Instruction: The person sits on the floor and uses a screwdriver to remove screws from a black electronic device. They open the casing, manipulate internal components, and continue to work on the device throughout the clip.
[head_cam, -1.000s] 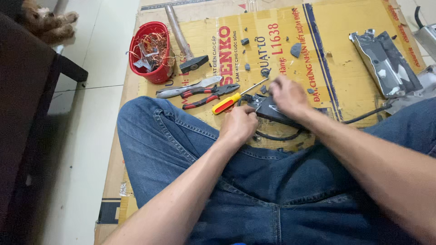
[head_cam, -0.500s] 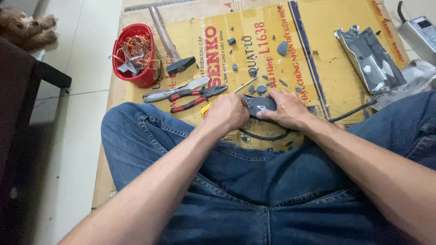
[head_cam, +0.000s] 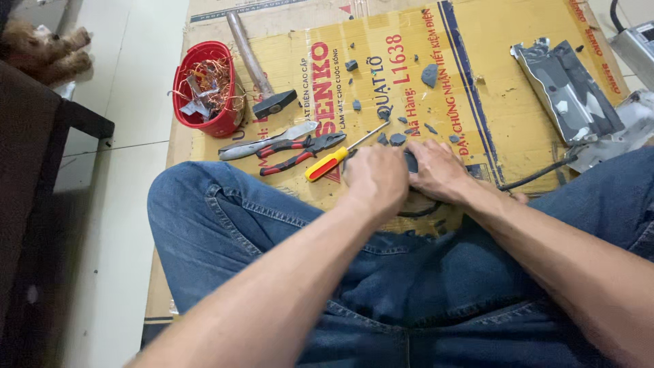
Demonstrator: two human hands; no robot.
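Observation:
My left hand [head_cam: 376, 178] and my right hand [head_cam: 438, 170] are closed together over a small dark device [head_cam: 411, 162], which they almost hide. A black cable [head_cam: 538, 174] runs from it to the right. Just left of my left hand lies a screwdriver [head_cam: 335, 159] with a yellow and red handle. Beyond it are red-handled pliers [head_cam: 296, 150] and grey snips [head_cam: 262, 142]. Several dark plastic fragments [head_cam: 397, 138] lie scattered on the cardboard sheet [head_cam: 490, 82] above my hands.
A red basket [head_cam: 208, 87] of copper wire scraps stands at the upper left, with a hammer [head_cam: 257, 65] beside it. A bent grey metal part [head_cam: 565, 92] lies at the right. My jeans-clad legs [head_cam: 225, 225] spread around the work spot. Dark furniture [head_cam: 34, 170] stands at the left.
My two hands have come together over the dark device and now cover it. The view has shifted so the tools sit further right and lower.

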